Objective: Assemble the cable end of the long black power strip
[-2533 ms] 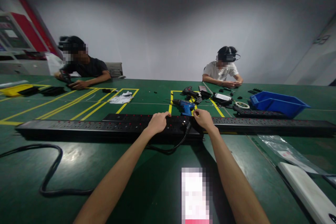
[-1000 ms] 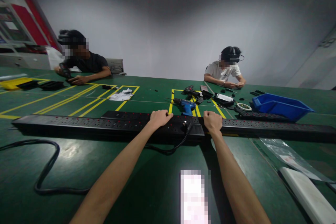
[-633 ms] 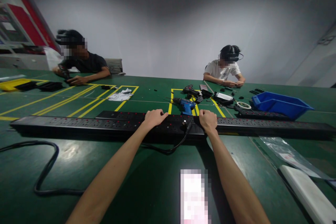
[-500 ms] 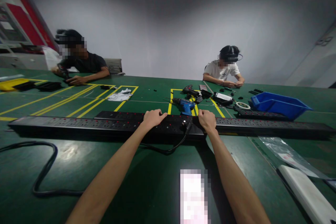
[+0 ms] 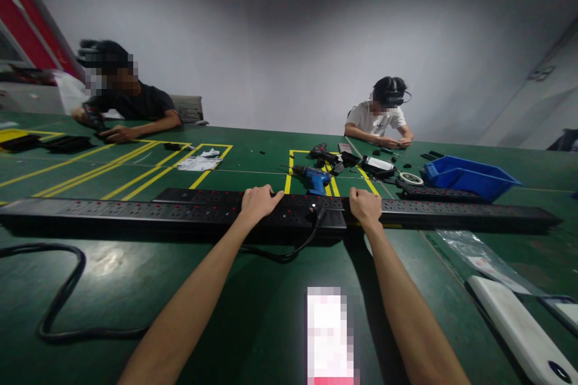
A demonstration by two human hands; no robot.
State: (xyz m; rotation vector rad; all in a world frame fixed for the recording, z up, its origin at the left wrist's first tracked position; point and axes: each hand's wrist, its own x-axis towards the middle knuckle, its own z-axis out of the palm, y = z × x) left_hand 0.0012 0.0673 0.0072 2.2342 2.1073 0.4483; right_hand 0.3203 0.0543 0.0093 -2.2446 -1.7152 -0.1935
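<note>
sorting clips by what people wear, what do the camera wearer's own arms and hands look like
The left hand and right hand are bare, with no gloves. No watch or bracelet shows at either wrist. The forearms are uncovered too, with no sleeves in view.

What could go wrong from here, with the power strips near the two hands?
First, the black cable loops down from the plug on the near power strip, so shifting that strip might tug or snag it. Second, the blue drill lies just behind the strips, between the left hand and right hand; pushing the strips away could knock it. Third, the bright screen lies between the forearms, where an arm might brush it.
</note>
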